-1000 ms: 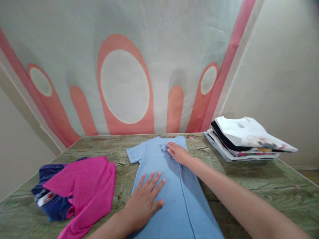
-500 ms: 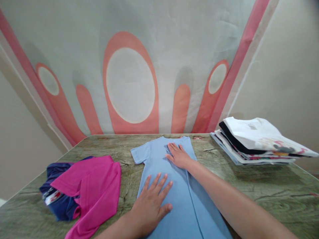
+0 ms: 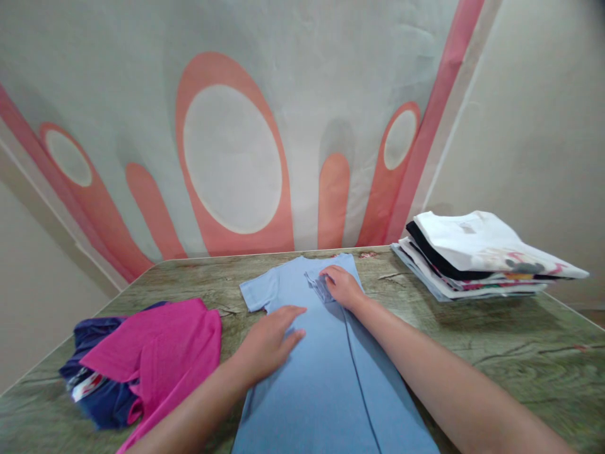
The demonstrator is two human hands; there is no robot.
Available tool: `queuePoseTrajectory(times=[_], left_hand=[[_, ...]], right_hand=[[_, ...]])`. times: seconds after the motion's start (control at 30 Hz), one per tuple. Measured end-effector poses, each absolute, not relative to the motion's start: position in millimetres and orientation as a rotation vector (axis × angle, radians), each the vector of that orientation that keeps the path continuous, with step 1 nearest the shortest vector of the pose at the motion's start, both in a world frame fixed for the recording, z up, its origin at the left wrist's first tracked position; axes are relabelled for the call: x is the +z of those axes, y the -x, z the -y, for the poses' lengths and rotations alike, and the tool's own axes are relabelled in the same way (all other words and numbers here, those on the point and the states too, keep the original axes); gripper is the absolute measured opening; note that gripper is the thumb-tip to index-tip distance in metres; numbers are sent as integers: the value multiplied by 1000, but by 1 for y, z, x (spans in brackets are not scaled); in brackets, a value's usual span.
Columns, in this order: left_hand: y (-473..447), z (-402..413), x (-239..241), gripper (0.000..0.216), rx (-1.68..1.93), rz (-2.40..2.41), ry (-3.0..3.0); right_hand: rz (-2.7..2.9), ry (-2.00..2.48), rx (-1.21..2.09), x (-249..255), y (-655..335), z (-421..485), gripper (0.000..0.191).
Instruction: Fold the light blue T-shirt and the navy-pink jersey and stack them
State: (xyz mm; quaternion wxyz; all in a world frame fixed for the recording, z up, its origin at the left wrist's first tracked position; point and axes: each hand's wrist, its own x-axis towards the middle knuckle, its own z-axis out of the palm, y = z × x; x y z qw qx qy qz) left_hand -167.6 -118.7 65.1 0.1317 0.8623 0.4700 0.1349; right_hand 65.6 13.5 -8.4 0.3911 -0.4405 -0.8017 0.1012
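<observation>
A light blue T-shirt (image 3: 302,378) lies on the table with its neck toward the wall. Its left sleeve is spread out, while the right side is folded inward, leaving a long edge down the body. My right hand (image 3: 343,287) is at the upper right of the shirt, fingers curled together on the folded-over sleeve; its fingertips are partly hidden. Over the shirt's left side is my left hand (image 3: 271,340), fingers stretched out and thumb apart, holding nothing. Whether it touches the cloth I cannot tell.
A pink garment (image 3: 174,353) and a dark blue one (image 3: 106,400) lie crumpled together at the left. On the right stands a stack of folded clothes, a white printed T-shirt (image 3: 472,236) on top. The wood-patterned table (image 3: 472,340) meets a wall hung with a printed sheet (image 3: 307,82).
My left hand has risen from lying flat on the shirt and turned sideways. My right hand has gone from flat to curled fingers on the folded sleeve. The view has shifted slightly.
</observation>
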Motion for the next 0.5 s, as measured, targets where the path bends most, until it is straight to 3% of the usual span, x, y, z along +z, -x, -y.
queuePoseTrajectory(times=[0.13, 0.27, 0.5], left_hand=[[146, 19, 82, 33, 407, -1633, -2373], [119, -60, 68, 28, 328, -1809, -2215], [105, -73, 29, 35, 431, -1864, -2218]], right_hand=[[1993, 1172, 238, -5, -67, -13, 34], [1981, 1209, 218, -3, -70, -12, 32], [1898, 1294, 224, -6, -74, -20, 33]])
